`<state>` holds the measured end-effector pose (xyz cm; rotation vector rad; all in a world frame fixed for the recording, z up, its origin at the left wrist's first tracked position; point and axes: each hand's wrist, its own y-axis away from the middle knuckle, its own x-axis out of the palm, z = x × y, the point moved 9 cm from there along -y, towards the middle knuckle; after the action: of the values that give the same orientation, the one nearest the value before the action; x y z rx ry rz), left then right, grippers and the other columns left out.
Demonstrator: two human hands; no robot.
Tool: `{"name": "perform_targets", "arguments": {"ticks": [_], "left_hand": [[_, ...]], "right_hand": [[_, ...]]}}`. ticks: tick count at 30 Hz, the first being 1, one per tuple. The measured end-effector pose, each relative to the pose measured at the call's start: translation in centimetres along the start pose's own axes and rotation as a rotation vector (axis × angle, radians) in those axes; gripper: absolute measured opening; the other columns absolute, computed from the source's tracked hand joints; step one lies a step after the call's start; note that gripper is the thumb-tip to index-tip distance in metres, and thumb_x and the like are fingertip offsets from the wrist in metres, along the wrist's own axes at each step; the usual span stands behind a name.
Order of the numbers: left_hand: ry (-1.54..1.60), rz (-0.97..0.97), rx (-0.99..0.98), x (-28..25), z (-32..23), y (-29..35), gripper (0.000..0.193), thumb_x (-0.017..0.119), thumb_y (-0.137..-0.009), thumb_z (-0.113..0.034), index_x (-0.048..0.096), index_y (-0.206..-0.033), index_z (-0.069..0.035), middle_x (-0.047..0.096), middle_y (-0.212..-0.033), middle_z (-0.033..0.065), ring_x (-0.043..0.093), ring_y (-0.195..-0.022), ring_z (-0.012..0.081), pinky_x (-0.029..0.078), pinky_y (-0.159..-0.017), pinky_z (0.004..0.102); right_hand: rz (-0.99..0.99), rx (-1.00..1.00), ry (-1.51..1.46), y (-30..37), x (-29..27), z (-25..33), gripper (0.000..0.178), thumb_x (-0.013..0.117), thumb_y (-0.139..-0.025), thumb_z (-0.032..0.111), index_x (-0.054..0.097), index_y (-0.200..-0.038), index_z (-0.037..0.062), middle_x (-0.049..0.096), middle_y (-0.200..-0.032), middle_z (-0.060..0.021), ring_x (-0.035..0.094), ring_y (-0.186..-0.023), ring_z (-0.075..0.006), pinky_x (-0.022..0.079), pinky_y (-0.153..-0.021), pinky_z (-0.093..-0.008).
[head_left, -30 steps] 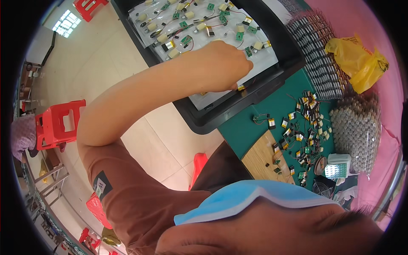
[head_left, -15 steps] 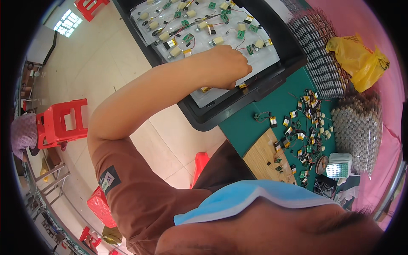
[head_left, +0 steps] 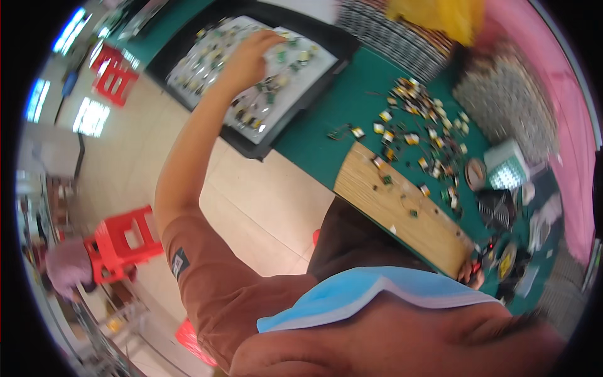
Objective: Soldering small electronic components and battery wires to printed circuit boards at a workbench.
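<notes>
My left arm stretches over a black tray (head_left: pixel 295 112) lined with white sheets, where several small green circuit boards with wires, little batteries and cream-coloured parts lie in rows. Above the tray's middle is my left hand (head_left: pixel 248 63), its fingers drawn together and slightly blurred. What they hold, if anything, cannot be made out. At the right end of a wooden board (head_left: pixel 402 204), a small part of my right hand (head_left: pixel 474 276) shows beside a red-and-black object (head_left: pixel 483 254). Its fingers are mostly hidden.
On the green table (head_left: pixel 314 144) lies a heap of wired batteries and circuit boards (head_left: pixel 427 125). Behind stand stacked clear-wrapped parts (head_left: pixel 509 94) and a yellow bag (head_left: pixel 440 16). A small fan (head_left: pixel 496 207) sits at right. Red stools (head_left: pixel 125 242) and a person (head_left: pixel 69 267) are at left.
The view has swung, so the tray appears farther up and left. My left hand has moved farther over the tray from its near right edge. My right hand has come into view.
</notes>
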<state>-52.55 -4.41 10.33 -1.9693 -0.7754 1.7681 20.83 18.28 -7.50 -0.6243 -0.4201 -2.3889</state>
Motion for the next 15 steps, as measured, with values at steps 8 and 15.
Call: {"name": "perform_targets", "arguments": {"ticks": [8, 15], "left_hand": [[-0.513, -0.31, -0.169, -7.7, -3.1, -0.5, 0.1, 0.066, -0.079, -0.06, 0.019, -0.153, -0.01, 0.007, -0.158, 0.0227, 0.006, -0.143, 0.0483, 0.014, -0.108, 0.0669], [-0.248, -0.375, -0.023, -9.5, -16.9, -0.3, 0.111, 0.06, -0.085, -0.061, -0.003, -0.15, 0.001, -0.019, -0.153, 0.0285, -0.013, -0.144, 0.0409, -0.001, -0.117, 0.0489]], "right_hand": [[-0.018, -0.029, -0.005, 0.3, 2.7, 2.1, 0.054, 0.065, -0.083, 0.034, 0.053, -0.122, -0.0004, 0.047, -0.066, -0.0041, 0.039, -0.04, -0.0124, 0.036, -0.041, -0.0292], [-0.193, -0.15, 0.27, 6.8, 1.9, 7.4, 0.054, 0.061, -0.08, 0.022, 0.048, -0.124, -0.0061, 0.058, -0.09, -0.0097, 0.055, -0.073, -0.0147, 0.044, -0.072, -0.0275]]}}
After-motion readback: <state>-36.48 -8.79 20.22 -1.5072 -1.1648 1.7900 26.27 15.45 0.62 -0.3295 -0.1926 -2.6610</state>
